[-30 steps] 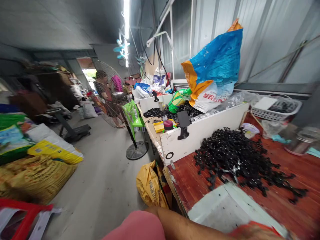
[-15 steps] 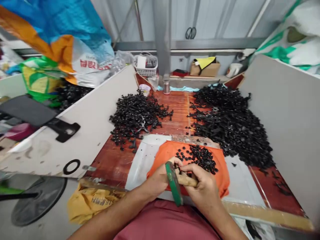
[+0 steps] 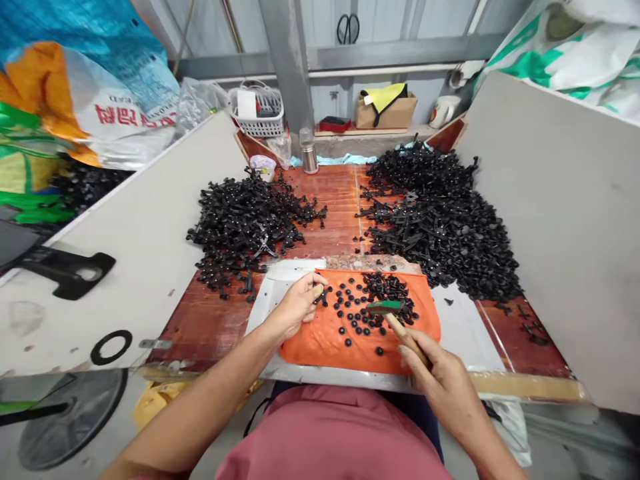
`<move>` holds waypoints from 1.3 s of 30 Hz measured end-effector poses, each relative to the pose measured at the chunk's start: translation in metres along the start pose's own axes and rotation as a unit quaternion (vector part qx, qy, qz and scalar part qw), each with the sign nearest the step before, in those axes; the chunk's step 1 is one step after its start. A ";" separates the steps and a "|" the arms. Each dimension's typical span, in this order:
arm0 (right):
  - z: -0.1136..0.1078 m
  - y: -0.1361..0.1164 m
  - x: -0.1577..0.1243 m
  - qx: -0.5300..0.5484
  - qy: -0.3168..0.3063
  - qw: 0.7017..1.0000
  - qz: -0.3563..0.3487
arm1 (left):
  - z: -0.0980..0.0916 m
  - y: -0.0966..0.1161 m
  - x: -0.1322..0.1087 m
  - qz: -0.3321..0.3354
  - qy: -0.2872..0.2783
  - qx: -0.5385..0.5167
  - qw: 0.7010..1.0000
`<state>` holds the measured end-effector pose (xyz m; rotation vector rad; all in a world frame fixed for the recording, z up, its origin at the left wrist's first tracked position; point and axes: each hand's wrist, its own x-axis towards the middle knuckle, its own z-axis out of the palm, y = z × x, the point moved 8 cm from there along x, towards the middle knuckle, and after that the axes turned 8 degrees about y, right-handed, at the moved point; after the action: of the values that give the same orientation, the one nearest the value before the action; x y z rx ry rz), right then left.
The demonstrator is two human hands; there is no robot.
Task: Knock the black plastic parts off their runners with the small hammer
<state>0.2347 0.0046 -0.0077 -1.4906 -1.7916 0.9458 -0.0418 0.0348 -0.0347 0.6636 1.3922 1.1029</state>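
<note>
Change: hands, earlier together on hammer [image 3: 395,320], are now apart.
Left hand [image 3: 299,305]: grip pinches black part [image 3: 320,293] at orange cloth [image 3: 320,340] edge.
Right hand [image 3: 445,380]: grip closed on hammer handle.
Surroundings: black piles [image 3: 245,223] on desk [image 3: 335,200] beyond.

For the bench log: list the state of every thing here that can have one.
left hand, pinching one of the loose black pieces
right hand, closed around the hammer handle
hammer, head down at the orange cloth
orange cloth, spread flat
loose black pieces, scattered on the cloth
flask, upright
scissors, hanging on the wall
</note>
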 end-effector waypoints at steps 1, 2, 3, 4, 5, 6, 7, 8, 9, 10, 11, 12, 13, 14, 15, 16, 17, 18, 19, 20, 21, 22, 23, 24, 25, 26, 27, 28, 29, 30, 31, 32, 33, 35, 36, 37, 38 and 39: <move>-0.001 0.010 -0.006 0.005 -0.013 1.000 0.021 | 0.003 -0.002 0.003 -0.003 -0.002 0.003 1.000; 0.000 0.019 -0.012 0.013 -0.027 0.999 0.041 | 0.005 -0.004 0.006 -0.008 -0.002 0.006 1.000; 0.000 0.026 -0.018 0.022 -0.039 0.997 0.057 | 0.008 -0.006 0.008 -0.013 -0.003 0.007 1.000; -0.001 0.032 -0.022 0.030 -0.037 0.997 0.068 | 0.011 -0.009 0.009 -0.018 -0.005 0.007 1.000; -0.002 0.036 -0.025 0.036 -0.033 0.996 0.075 | 0.014 -0.011 0.011 -0.022 -0.006 0.006 1.000; -0.002 0.038 -0.027 0.041 -0.029 0.996 0.080 | 0.015 -0.012 0.012 -0.024 -0.006 0.005 1.000; -0.002 0.040 -0.029 0.046 -0.026 0.995 0.083 | 0.017 -0.013 0.013 -0.025 -0.007 0.004 1.000; -0.001 0.041 -0.029 0.048 -0.024 0.995 0.087 | 0.017 -0.014 0.014 -0.024 -0.006 0.003 1.000; 0.000 0.042 -0.030 0.049 -0.024 0.994 0.090 | 0.018 -0.014 0.015 -0.024 -0.006 0.003 1.000; 0.001 0.042 -0.029 0.047 -0.024 0.994 0.092 | 0.018 -0.014 0.016 -0.023 -0.007 0.003 1.000; 0.002 0.043 -0.029 0.043 -0.027 0.994 0.092 | 0.018 -0.014 0.017 -0.023 -0.008 0.005 1.000; 0.003 0.043 -0.028 0.038 -0.031 0.995 0.090 | 0.017 -0.015 0.017 -0.023 -0.009 0.007 1.000; 0.005 0.042 -0.027 0.032 -0.035 0.995 0.086 | 0.017 -0.015 0.018 -0.023 -0.010 0.010 1.000; 0.006 0.042 -0.026 0.027 -0.039 0.995 0.082 | 0.017 -0.016 0.018 -0.022 -0.011 0.012 1.000; 0.007 0.042 -0.026 0.024 -0.041 0.996 0.079 | 0.016 -0.017 0.019 -0.022 -0.011 0.014 1.000; 0.008 0.041 -0.025 0.021 -0.042 0.996 0.077 | 0.016 -0.018 0.020 -0.020 -0.011 0.017 1.000; 0.008 0.041 -0.025 0.020 -0.043 0.996 0.075 | 0.016 -0.019 0.021 -0.019 -0.010 0.021 1.000; 0.009 0.041 -0.024 0.018 -0.045 0.996 0.075 | 0.016 -0.020 0.022 -0.018 -0.006 0.025 1.000; 0.010 0.042 -0.024 0.016 -0.047 0.996 0.075 | 0.016 -0.021 0.022 -0.017 0.000 0.029 0.999; 0.010 0.042 -0.024 0.013 -0.050 0.996 0.075 | 0.016 -0.022 0.023 -0.016 0.007 0.033 0.999; 0.011 0.042 -0.025 0.010 -0.052 0.996 0.075 | 0.016 -0.022 0.024 -0.014 0.014 0.035 0.999; 0.010 0.041 -0.025 0.006 -0.053 0.996 0.074 | 0.015 -0.022 0.024 -0.013 0.021 0.035 0.999; 0.010 0.040 -0.025 0.003 -0.053 0.996 0.071 | 0.015 -0.022 0.024 -0.013 0.027 0.034 0.999; 0.009 0.039 -0.025 -0.001 -0.053 0.996 0.067 | 0.015 -0.021 0.024 -0.012 0.032 0.033 0.999; 0.008 0.037 -0.025 -0.006 -0.053 0.997 0.062 | 0.015 -0.020 0.024 -0.012 0.034 0.031 0.999; 0.007 0.034 -0.024 -0.013 -0.052 0.997 0.055 | 0.014 -0.020 0.024 -0.011 0.035 0.030 0.999; 0.005 0.031 -0.022 -0.022 -0.047 0.998 0.047 | 0.014 -0.019 0.024 -0.011 0.033 0.030 0.999; 0.003 0.028 -0.020 -0.035 -0.041 0.998 0.038 | 0.014 -0.019 0.024 -0.011 0.032 0.032 0.999; 0.001 0.024 -0.017 -0.051 -0.034 0.998 0.028 | 0.013 -0.018 0.025 -0.009 0.031 0.033 0.999; 0.000 0.019 -0.012 -0.068 -0.029 0.997 0.014 | 0.013 -0.018 0.026 -0.006 0.030 0.035 0.999; 0.000 0.014 -0.007 -0.083 -0.026 0.996 -0.003 | 0.012 -0.017 0.027 -0.003 0.030 0.036 0.999; 0.002 0.007 -0.001 -0.097 -0.026 0.995 -0.023 | 0.011 -0.017 0.028 0.002 0.030 0.034 0.999; 0.004 0.001 0.005 -0.110 -0.030 0.993 -0.044 | 0.010 -0.016 0.029 0.006 0.028 0.032 0.999; 0.011 -0.012 0.018 -0.135 -0.036 0.987 -0.084 | 0.010 -0.016 0.031 0.010 0.018 0.031 0.999; 0.015 -0.018 0.024 -0.149 -0.039 0.983 -0.101 | 0.010 -0.015 0.032 0.012 0.013 0.033 0.999; 0.019 -0.024 0.030 -0.161 -0.041 0.979 -0.116 | 0.010 -0.015 0.033 0.013 0.008 0.035 0.999; 0.022 -0.030 0.034 -0.170 -0.040 0.976 -0.132 | 0.010 -0.015 0.034 0.016 0.004 0.039 0.999; 0.025 -0.035 0.037 -0.175 -0.035 0.973 -0.148 | 0.010 -0.015 0.034 0.020 0.000 0.043 0.999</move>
<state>0.1886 0.0337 0.0084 -1.3467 -2.2457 0.5592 -0.0345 0.0617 -0.0619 0.7552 1.4382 1.0791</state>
